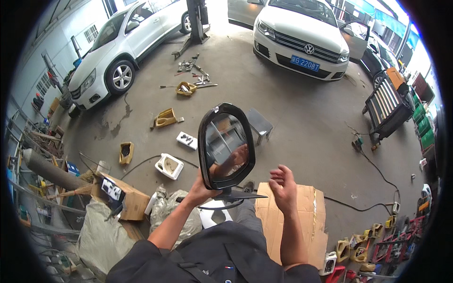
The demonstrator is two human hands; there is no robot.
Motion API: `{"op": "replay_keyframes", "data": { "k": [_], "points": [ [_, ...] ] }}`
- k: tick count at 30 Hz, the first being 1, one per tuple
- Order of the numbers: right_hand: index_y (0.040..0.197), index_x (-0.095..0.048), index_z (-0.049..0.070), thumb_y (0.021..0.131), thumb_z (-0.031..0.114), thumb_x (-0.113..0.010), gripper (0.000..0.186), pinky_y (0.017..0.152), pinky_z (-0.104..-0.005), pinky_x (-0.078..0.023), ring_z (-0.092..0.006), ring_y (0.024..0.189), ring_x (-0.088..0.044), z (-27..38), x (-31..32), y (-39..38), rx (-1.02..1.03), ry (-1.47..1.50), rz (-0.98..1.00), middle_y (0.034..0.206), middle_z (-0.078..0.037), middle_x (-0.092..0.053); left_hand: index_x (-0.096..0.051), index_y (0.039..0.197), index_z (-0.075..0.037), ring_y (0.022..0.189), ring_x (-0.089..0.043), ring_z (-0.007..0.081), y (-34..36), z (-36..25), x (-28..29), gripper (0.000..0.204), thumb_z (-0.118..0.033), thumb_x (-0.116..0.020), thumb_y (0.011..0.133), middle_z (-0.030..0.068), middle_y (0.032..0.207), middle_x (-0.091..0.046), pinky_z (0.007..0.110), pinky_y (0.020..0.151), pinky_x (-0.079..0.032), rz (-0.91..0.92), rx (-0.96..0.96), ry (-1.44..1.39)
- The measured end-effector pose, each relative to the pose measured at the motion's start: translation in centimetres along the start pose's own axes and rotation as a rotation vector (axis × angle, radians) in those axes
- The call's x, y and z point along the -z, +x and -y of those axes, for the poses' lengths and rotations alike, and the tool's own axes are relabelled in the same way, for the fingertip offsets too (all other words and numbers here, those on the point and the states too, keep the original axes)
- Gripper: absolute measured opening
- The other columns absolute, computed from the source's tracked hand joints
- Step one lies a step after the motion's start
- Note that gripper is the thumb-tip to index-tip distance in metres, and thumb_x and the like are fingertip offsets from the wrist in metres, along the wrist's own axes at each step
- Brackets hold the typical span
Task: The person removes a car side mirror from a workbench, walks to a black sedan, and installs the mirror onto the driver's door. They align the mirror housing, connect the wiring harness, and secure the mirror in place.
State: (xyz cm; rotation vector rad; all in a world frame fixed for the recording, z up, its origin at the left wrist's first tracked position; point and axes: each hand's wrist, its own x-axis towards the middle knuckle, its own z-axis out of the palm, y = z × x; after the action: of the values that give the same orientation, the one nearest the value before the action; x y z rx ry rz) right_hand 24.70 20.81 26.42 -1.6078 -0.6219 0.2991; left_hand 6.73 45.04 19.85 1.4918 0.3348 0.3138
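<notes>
A car side mirror (227, 147) with a black housing stands upright in front of me, its glass turned toward me. My left hand (202, 187) grips it by the lower left of the housing; most of those fingers are hidden behind it. Below the housing, the mirror's dark foot and a black cable show. To the right of the mirror, my right hand (284, 184) is raised and apart from it, fingers loosely curled with gaps between them and nothing in them. The glass reflects a hand and part of the workshop.
A flattened cardboard sheet (302, 217) lies by my right forearm. Ahead are a small grey stool (259, 123), a cut white jug (170, 166), cut yellow jugs and scattered tools (200, 70). A cable (354, 207) crosses the floor. Two white cars (302, 33) stand farther off.
</notes>
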Motion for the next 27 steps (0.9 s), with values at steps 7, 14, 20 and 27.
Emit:
{"op": "replay_keyframes", "data": {
  "k": [7, 14, 20, 27],
  "points": [
    [0.139, -0.036, 0.005, 0.071, 0.017, -0.087, 0.086, 0.092, -0.0411, -0.052, -0.0328, 0.106, -0.067, -1.4, 0.9, 20.5, 0.132, -0.089, 0.193, 0.114, -0.019, -0.067, -0.017, 0.151, -0.013, 0.107, -0.059, 0.0170, 17.7, -3.2, -4.6, 0.109, -0.004, -0.086, 0.068, 0.0094, 0.123, -0.053, 0.035, 0.088, -0.054, 0.038, -0.161, 0.110],
    [0.126, -0.045, 0.004, 0.083, 0.018, -0.077, 0.056, 0.084, -0.0414, -0.054, -0.0338, 0.095, -0.070, -1.4, 8.3, 35.6, 0.193, -0.164, -0.112, 0.103, -0.017, -0.070, -0.018, 0.151, -0.011, 0.111, -0.055, 0.0189, 36.8, -5.6, -10.4, 0.109, -0.007, -0.086, 0.066, 0.0103, 0.127, -0.050, 0.034, 0.088, -0.053, 0.131, -0.146, 0.097],
    [0.117, -0.055, 0.000, 0.103, 0.021, -0.051, 0.026, 0.080, -0.0357, -0.053, -0.0255, 0.088, -0.067, -3.9, 18.0, 47.2, 0.328, 0.044, -0.208, 0.100, -0.011, -0.069, -0.030, 0.143, -0.007, 0.102, -0.059, 0.0183, 53.5, -5.6, -16.9, 0.095, -0.006, -0.084, 0.064, 0.0103, 0.122, -0.053, 0.031, 0.080, -0.054, 0.255, -0.313, -0.066],
    [0.113, -0.061, 0.002, 0.086, 0.006, -0.057, 0.028, 0.065, -0.0323, -0.053, -0.0231, 0.074, -0.064, -4.5, 26.4, 47.7, 0.597, -0.544, -0.340, 0.105, -0.013, -0.066, -0.034, 0.132, -0.002, 0.103, -0.058, 0.0147, 73.6, -5.0, -26.1, 0.070, 0.004, -0.070, 0.073, 0.0082, 0.112, -0.057, 0.034, 0.091, -0.051, 0.386, -0.255, -0.342]
  ]
}}
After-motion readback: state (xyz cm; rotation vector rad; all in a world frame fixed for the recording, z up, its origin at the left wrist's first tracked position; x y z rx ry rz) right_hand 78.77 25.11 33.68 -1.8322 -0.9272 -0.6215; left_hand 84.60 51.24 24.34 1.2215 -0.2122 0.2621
